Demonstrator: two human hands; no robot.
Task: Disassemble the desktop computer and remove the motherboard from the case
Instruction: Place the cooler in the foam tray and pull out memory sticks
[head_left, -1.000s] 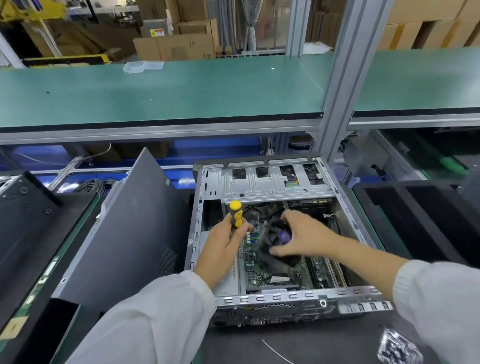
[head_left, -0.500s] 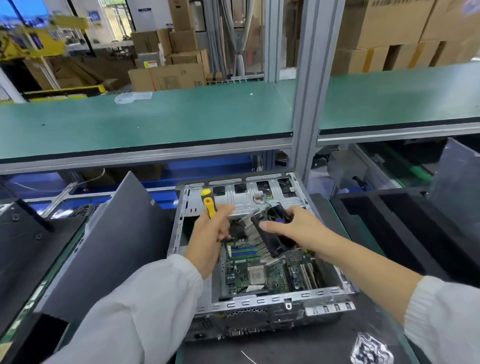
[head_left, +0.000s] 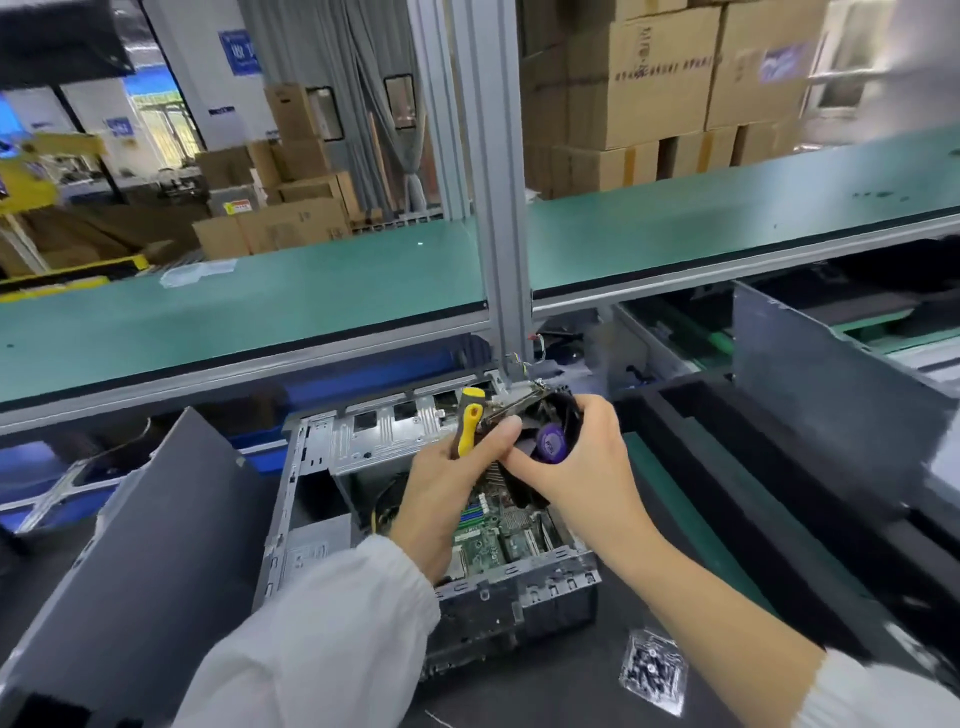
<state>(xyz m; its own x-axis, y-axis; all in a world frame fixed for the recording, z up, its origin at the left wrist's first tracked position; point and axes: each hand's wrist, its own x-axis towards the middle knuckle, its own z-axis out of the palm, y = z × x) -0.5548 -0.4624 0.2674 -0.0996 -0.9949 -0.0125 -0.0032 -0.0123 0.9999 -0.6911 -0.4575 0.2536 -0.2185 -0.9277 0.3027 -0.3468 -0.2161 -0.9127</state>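
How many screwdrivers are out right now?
1: the yellow-handled screwdriver held in the left hand above the open case. Others may be hidden.

Both arms reach forward in white sleeves. The left hand (head_left: 447, 483) is curled in a grip, thumb up; the right hand (head_left: 576, 467) is curled too, fingers touching the left.

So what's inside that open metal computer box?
Inside the case lies a green motherboard, partly hidden by the left hand and right hand holding a fan above it. What's under the metal shelf can't be seen.
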